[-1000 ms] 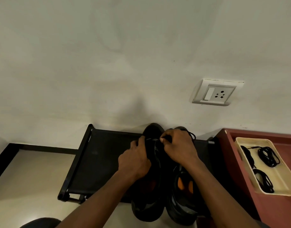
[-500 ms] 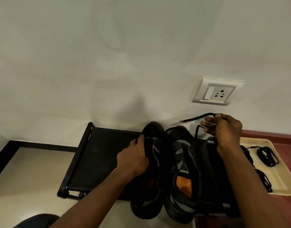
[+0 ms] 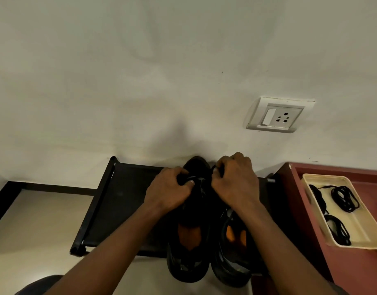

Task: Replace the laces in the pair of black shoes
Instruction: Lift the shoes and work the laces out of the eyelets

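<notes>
Two black shoes with orange insoles stand side by side on a black rack (image 3: pixel 123 199), toes toward the wall. My left hand (image 3: pixel 168 192) grips the lacing area of the left shoe (image 3: pixel 189 265), with its fingers curled. My right hand (image 3: pixel 234 184) is curled over the gap between the toes of the left and right shoe (image 3: pixel 232 271). It pinches a black lace (image 3: pixel 214 167), of which only a short loop shows beside the thumb. Both hands hide the eyelets.
A cream tray (image 3: pixel 323 177) on a red-brown table (image 3: pixel 353 273) at the right holds several coiled black laces (image 3: pixel 345 199). A wall socket (image 3: pixel 277 116) is above the shoes. The pale floor lies to the left of the rack.
My right hand, which had pulled a lace out to the right above the tray, has come back to the left shoe's lacing area. My left hand stayed on that shoe.
</notes>
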`<move>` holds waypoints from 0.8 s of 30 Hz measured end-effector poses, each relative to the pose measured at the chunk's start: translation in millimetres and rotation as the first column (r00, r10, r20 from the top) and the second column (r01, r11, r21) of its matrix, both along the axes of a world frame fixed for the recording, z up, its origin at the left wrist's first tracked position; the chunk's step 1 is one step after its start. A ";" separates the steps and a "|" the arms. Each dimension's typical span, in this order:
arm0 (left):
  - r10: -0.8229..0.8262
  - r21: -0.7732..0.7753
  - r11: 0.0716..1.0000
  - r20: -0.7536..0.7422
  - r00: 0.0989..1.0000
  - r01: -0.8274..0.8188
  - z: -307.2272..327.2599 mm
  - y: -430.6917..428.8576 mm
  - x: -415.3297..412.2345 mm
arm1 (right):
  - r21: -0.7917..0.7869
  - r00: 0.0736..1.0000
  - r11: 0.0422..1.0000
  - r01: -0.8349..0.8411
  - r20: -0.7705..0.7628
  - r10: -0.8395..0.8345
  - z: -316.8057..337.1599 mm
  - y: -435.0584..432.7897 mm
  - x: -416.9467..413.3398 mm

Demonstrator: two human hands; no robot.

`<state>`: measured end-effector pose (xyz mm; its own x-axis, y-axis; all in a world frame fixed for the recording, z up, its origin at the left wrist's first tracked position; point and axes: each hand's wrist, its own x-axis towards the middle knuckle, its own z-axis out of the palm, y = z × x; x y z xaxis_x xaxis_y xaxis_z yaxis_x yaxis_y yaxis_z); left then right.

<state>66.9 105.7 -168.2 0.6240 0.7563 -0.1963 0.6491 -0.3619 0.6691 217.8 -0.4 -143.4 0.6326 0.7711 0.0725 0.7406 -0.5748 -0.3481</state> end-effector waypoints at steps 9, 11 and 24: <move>0.046 0.000 0.999 0.022 0.999 -0.046 -7.5 7.0 13.0 | -0.130 0.981 0.977 -0.168 -0.117 0.153 -15.5 -2.4 -35.7; 0.043 0.015 0.999 0.020 0.999 -0.044 -8.5 7.3 14.9 | -0.141 0.985 0.978 -0.153 -0.100 0.139 -18.1 0.0 -34.6; 0.309 -0.385 0.894 0.163 0.937 -0.228 -9.5 21.8 8.7 | -0.207 0.991 0.973 -0.106 -0.101 0.087 -25.1 4.8 -34.1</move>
